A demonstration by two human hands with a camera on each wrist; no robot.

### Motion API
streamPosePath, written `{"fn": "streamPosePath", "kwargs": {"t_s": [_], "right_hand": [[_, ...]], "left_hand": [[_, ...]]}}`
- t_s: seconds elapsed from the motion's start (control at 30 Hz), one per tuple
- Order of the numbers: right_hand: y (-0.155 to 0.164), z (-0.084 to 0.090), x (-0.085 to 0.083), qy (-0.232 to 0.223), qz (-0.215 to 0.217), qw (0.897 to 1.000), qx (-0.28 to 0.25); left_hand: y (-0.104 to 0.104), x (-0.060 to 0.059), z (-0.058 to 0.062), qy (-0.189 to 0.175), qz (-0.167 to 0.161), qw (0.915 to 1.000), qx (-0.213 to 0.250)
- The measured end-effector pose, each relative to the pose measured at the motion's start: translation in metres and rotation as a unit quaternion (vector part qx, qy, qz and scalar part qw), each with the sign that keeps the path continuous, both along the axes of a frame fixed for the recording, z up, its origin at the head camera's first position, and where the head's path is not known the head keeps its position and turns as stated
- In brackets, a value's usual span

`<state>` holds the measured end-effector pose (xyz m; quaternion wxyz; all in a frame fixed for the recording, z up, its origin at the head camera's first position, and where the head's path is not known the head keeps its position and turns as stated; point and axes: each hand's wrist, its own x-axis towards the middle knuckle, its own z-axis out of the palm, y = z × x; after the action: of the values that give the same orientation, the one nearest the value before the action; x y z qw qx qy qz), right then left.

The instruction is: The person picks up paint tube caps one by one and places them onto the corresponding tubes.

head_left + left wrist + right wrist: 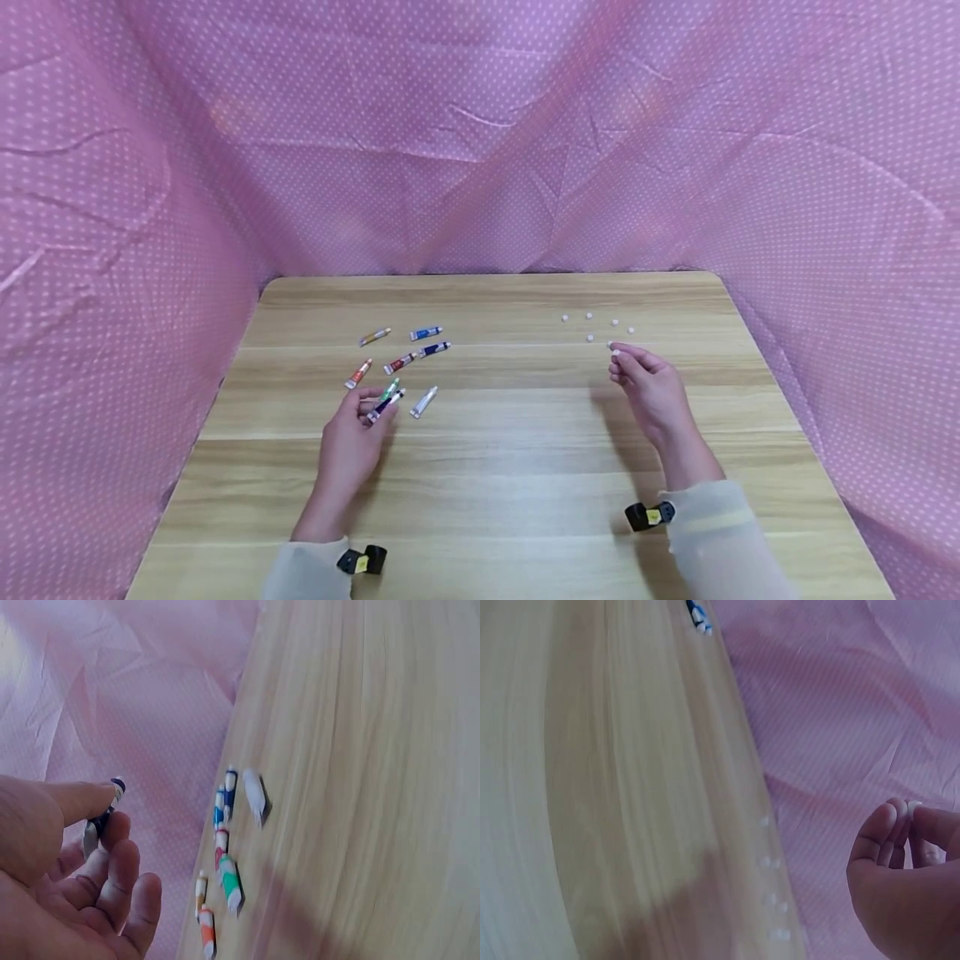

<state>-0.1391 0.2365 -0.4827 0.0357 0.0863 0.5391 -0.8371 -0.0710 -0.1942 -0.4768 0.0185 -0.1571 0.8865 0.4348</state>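
My left hand (pixel 351 442) pinches a dark purple paint tube (pixel 385 407) between thumb and forefinger, its white-banded end pointing up and away. The other fingers curl loosely below it in the left wrist view. Beyond that hand lie a green paint tube (pixel 230 883), a white one (pixel 423 402), an orange one (pixel 358 374) and a red one (pixel 401 363). Over on the right, my right hand (pixel 654 392) pinches a small white cap (pixel 914 805) between thumb and fingertips, which partly hide it. Several similar white caps (pixel 589 338) lie just past its fingertips.
Farther back on the wooden table (pixel 510 492) lie a yellow tube (pixel 375 337), a blue tube (pixel 426 333) and a dark blue tube (pixel 435 350). Pink dotted cloth (pixel 480 167) hangs around the back and sides. Each sleeve cuff carries a black wrist device (pixel 649 517).
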Motion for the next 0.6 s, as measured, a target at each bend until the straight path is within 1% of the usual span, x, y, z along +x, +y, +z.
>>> {"fn": "streamPosePath", "kwargs": {"t_s": [0.1, 0.2, 0.33, 0.47, 0.6], "right_hand": [[-0.009, 0.005, 0.005, 0.017, 0.009, 1.000, 0.012], [-0.019, 0.011, 0.010, 0.029, 0.016, 0.999, 0.027], [-0.030, 0.018, 0.016, 0.027, 0.032, 0.997, 0.067], [-0.041, 0.023, 0.020, 0.017, 0.056, 0.990, 0.129], [-0.051, 0.025, 0.023, 0.021, 0.076, 0.979, 0.188]], "left_hand": [[0.008, 0.001, 0.003, 0.001, 0.002, 0.9999, 0.012], [0.015, 0.001, 0.005, 0.009, -0.001, 0.9999, 0.013], [0.024, 0.001, 0.006, 0.020, -0.003, 0.9997, 0.012], [0.036, 0.004, 0.009, 0.028, -0.011, 0.9993, 0.023], [0.050, 0.005, 0.010, 0.035, -0.020, 0.9981, 0.047]]}}
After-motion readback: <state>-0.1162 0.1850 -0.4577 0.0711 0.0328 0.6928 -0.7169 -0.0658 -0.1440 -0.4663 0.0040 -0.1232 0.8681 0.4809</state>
